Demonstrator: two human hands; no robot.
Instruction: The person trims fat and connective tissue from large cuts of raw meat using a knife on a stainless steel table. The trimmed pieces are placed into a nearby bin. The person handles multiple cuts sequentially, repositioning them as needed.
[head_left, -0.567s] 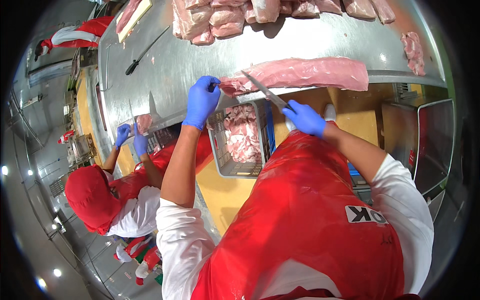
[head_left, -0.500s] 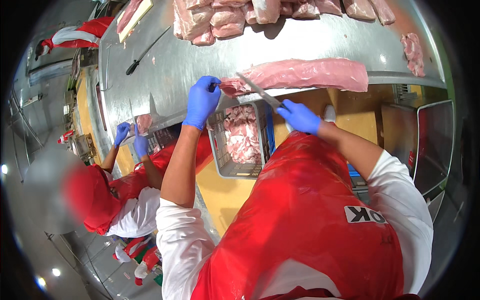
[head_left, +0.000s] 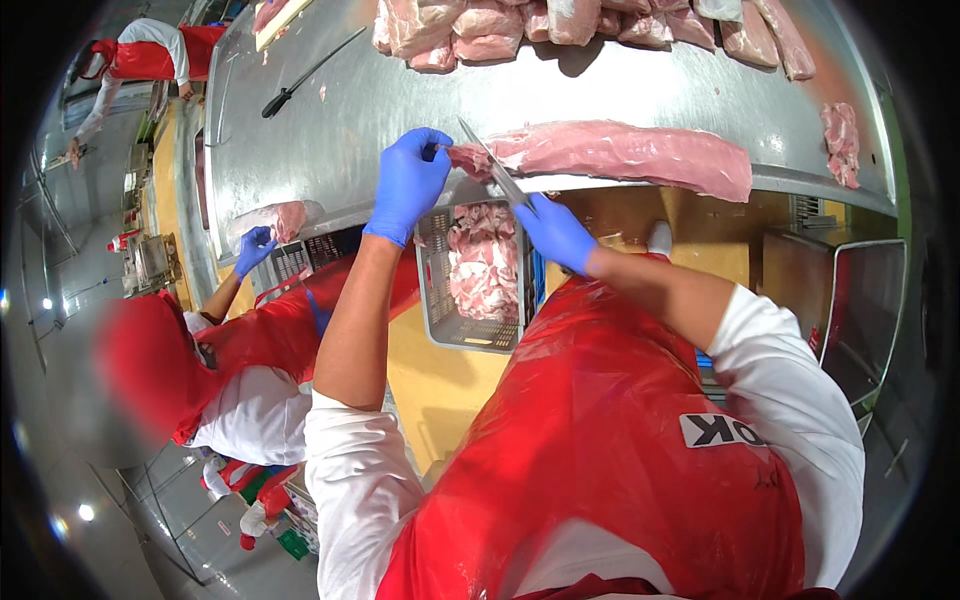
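Note:
A long pink meat strip [head_left: 630, 155] lies along the near edge of the steel table [head_left: 340, 150]. My left hand [head_left: 408, 185], in a blue glove, pinches the ragged left end of this strip. My right hand [head_left: 550, 228], also gloved, grips a knife [head_left: 500, 172] whose blade lies slanted over the strip's left part, its tip toward the back. Below the table edge a grey perforated crate [head_left: 432, 280] holds several pale meat trimmings [head_left: 482, 262].
Stacked meat pieces [head_left: 480, 30] line the back, with a loose piece [head_left: 842, 145] at right. A black-handled rod [head_left: 285, 95] lies left. A co-worker [head_left: 250, 380] in red apron works at left beside a small meat piece [head_left: 288, 220]. A steel bin [head_left: 855, 300] stands below right.
My right hand and knife have shifted left, the blade further across the meat's end. My left hand sits slightly higher. The co-worker at left has moved a hand down. The view has shifted slightly.

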